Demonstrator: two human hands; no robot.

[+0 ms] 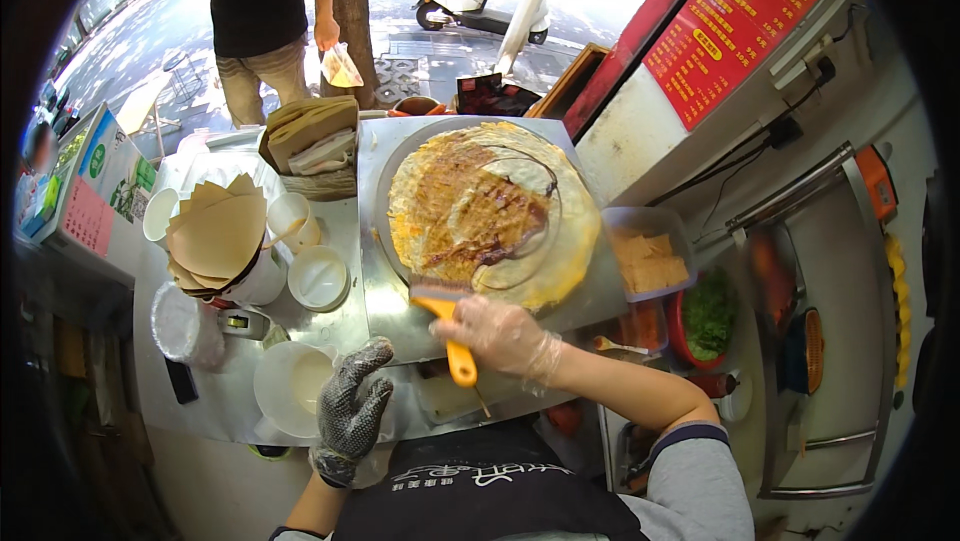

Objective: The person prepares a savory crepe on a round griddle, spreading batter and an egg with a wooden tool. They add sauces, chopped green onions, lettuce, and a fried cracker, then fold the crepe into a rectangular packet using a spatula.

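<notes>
A large round crepe [575,241] with egg lies on the round griddle [383,209], dark brown sauce smeared over its left and middle parts. My right hand [505,338], in a clear plastic glove, grips a flat brush [460,361] with an orange-yellow handle. The bristles are at the crepe's near left edge. My left hand [352,406], in a grey dotted glove, hovers near the counter's front edge with thumb and fingers apart, holding nothing visible. Beside it stands a white plastic jug [272,381] of pale liquid.
Paper bags [310,136], brown paper sleeves [215,231] and white tubs [318,278] crowd the left. On the right are a bin of crisp sheets [648,259] and a red bowl of chopped greens [708,316]. A person [262,21] stands beyond the counter.
</notes>
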